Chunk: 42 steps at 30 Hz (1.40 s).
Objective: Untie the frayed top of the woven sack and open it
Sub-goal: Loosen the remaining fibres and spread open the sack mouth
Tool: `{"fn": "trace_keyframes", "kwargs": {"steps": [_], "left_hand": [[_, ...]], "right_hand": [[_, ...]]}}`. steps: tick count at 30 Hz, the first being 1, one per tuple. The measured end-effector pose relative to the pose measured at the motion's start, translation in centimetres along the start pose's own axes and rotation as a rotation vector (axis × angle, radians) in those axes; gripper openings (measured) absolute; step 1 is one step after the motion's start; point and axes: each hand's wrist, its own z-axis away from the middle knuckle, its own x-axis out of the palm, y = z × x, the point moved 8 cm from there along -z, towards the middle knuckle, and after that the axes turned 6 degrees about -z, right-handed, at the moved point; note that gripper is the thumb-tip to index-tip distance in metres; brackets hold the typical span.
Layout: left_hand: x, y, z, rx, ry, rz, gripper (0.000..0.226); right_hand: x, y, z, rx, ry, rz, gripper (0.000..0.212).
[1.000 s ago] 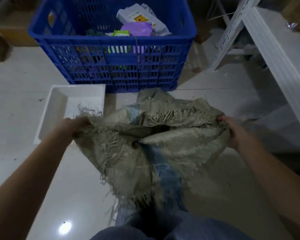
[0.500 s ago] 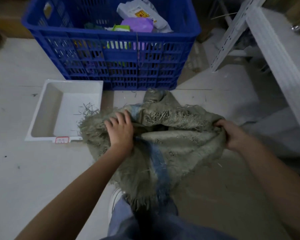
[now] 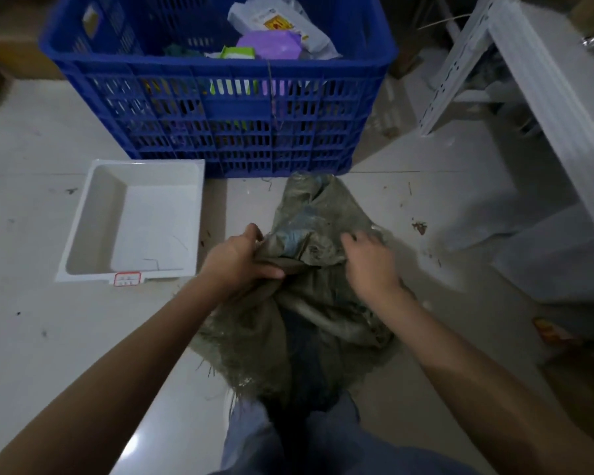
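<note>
**Limp woven sack, gripped at a bunched fold**

The woven sack lies crumpled on the floor between the person's forearms, its far end reaching toward the blue crate beyond the hands. The left hand is closed around a gathered fold of the cloth, thumb pressed across the bunch. The right hand rests on the sack just beside it, fingers curled loosely down onto the fabric; whether it pinches anything cannot be told from above.

The material looks soft and light: it folds, sags and creases wherever it is touched, with no stiffness to hold a shape. Loose strands hang from the edge nearest the person, so the weave is likely to shed and snag, and tugging on the fringe alone would probably pull threads free instead of moving the cloth. A surer hold is a full fistful of sound fabric below the fringe, one hand on each side of the mouth, drawing apart. No knot or tie is visible. A white tray sits outboard of the left hand, apart from the sack.
</note>
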Motion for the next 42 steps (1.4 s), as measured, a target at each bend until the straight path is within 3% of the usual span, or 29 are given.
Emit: {"fn": "trace_keyframes", "kwargs": {"steps": [3, 5, 7, 10, 12, 15, 17, 19, 22, 24, 26, 28, 29, 30, 31, 32, 34, 35, 37, 38, 40, 41, 42], "left_hand": [[-2.1, -2.3, 0.2, -0.026, 0.110, -0.146, 0.035], [-3.2, -3.2, 0.1, -0.029, 0.173, -0.098, 0.025], [-4.0, -3.7, -0.3, -0.065, 0.192, 0.102, 0.023], [-5.3, -4.3, -0.8, -0.222, 0.200, 0.652, 0.016], [-6.0, -3.9, -1.2, -0.287, 0.151, 0.994, 0.024], [-7.5, -4.1, -2.2, -0.336, -0.018, 1.177, 0.021], [-8.4, -4.3, -3.1, -0.327, -0.173, 1.174, 0.021], [-8.5, -4.3, -4.4, -0.309, -0.227, 1.151, 0.025], [-7.3, -6.4, -6.3, -0.475, 0.028, 0.785, 0.031], [-6.9, -6.6, -6.5, -0.505, 0.220, 0.455, 0.047], [-7.4, -3.9, -5.4, -0.280, 0.473, 0.109, 0.039], [-6.5, 2.2, -2.7, 0.238, 0.670, -0.130, 0.027], [-4.3, 5.2, -1.1, 0.506, 0.607, -0.210, 0.025], [-1.0, 7.0, -0.3, 0.680, 0.417, -0.300, 0.026], [2.6, 7.6, 0.0, 0.733, 0.192, -0.406, 0.032], [5.7, 6.9, -0.3, 0.705, 0.009, -0.529, 0.043], [8.9, 4.0, -1.7, 0.562, -0.169, -0.750, 0.072], [9.2, 2.7, -2.4, 0.489, -0.183, -0.830, 0.082], [9.1, 0.9, -3.5, 0.396, -0.163, -0.919, 0.080], [9.1, 0.3, -3.7, 0.368, -0.151, -0.927, 0.073], [8.8, -0.2, -3.9, 0.348, -0.131, -0.919, 0.064], [8.8, -0.4, -3.9, 0.349, -0.118, -0.909, 0.061], [8.6, -0.4, -4.0, 0.376, -0.064, -0.914, 0.058]], "right_hand": [[0.5, 3.9, -0.7, 0.160, -0.067, -0.397, 0.031], [0.7, 5.3, -1.2, 0.233, -0.168, -0.657, 0.029], [0.2, 6.0, -1.8, 0.293, -0.232, -0.869, 0.025], [-1.7, 6.2, -3.0, 0.339, -0.263, -1.072, 0.022], [-3.6, 6.0, -4.0, 0.341, -0.286, -1.114, 0.020], [-6.3, 6.2, -5.5, 0.338, -0.318, -1.190, 0.019], [-7.0, 6.5, -6.4, 0.344, -0.360, -1.326, 0.021], [-5.9, 6.6, -6.7, 0.454, -0.412, -1.393, 0.030], [-1.3, 8.5, -5.4, 0.843, -0.395, -1.255, 0.034], [2.1, 8.9, -4.7, 0.929, -0.375, -1.264, 0.034], [4.0, 9.6, -3.8, 1.005, -0.326, -1.216, 0.032], [4.8, 10.5, -3.6, 1.065, -0.242, -1.267, 0.029], [5.0, 10.9, -3.9, 1.066, -0.225, -1.277, 0.029], [5.2, 11.1, -4.2, 1.066, -0.245, -1.280, 0.029], [5.3, 11.5, -4.5, 1.070, -0.255, -1.258, 0.030], [5.9, 12.4, -5.4, 1.051, -0.259, -1.242, 0.028], [4.4, 13.1, -6.3, 1.001, -0.230, -1.166, 0.023], [3.0, 13.5, -6.7, 0.986, -0.168, -1.091, 0.024], [-0.6, 14.0, -7.6, 0.832, 0.012, -0.762, 0.035], [-3.2, 13.3, -7.7, 0.701, 0.159, -0.538, 0.037], [-7.0, 8.2, -6.3, 0.244, 0.482, -0.334, 0.030], [-7.2, 4.4, -4.8, -0.002, 0.502, -0.335, 0.029], [-5.7, 0.4, -3.3, -0.237, 0.362, -0.354, 0.032]]}}
